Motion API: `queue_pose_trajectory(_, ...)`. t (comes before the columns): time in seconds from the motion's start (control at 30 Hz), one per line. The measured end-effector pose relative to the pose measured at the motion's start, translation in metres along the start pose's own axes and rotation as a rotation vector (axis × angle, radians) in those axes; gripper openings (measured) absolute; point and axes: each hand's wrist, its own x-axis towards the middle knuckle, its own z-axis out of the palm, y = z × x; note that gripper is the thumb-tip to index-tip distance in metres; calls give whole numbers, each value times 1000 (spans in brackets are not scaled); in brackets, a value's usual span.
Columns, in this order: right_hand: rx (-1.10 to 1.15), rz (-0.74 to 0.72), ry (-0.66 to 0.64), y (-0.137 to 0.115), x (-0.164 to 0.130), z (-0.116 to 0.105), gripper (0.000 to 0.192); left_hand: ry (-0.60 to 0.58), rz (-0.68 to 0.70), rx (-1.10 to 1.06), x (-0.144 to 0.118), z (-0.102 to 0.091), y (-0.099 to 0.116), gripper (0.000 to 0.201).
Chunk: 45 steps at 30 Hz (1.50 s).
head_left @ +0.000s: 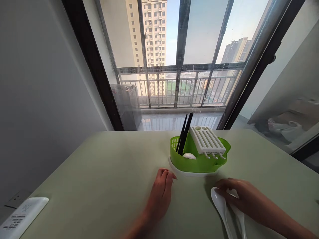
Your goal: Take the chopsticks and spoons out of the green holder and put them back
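A green cutlery basket (201, 163) on a white base stands on the pale green table (104, 172). It holds black chopsticks (184, 132), a white slotted insert (207, 139) and a white spoon bowl (189, 155). My left hand (160, 194) rests flat on the table, its fingertips just short of the basket's white base. My right hand (243, 197) lies over white spoons (221, 207) on the table to the front right of the basket, fingers curled on them.
A white remote control (21, 217) lies at the table's near left corner. A grey wall stands to the left. Behind the table is a glass door (179, 66) onto a balcony with a railing.
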Motion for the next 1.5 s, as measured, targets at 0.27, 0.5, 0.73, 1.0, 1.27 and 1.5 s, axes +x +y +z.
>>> queue_pose_trajectory(0.27, 46, -118, 203, -55, 2, -37, 26, -9, 11, -11, 0, 0, -1, 43)
queue_pose_trajectory(0.5, -172, -162, 685, -117, 26, -106, 28, 1, 19, 3, 0, 0, -4, 43)
queue_pose_trajectory(0.73, -349, -223, 975, -133, 76, -128, 26, -4, 14, 3, 0, 1, -2, 44)
queue_pose_trajectory(1.0, -514, -246, 835, -122, 103, -102, 32, 4, 2, 18, -2, 2, -3, 44)
queue_pose_trajectory(1.27, -597, -189, 657, -129, 106, -89, 29, 0, 5, 27, -3, 2, -2, 40)
queue_pose_trajectory(1.5, -660, -166, 471, -139, 117, -79, 28, -27, 17, 72, -2, 1, -1, 40)
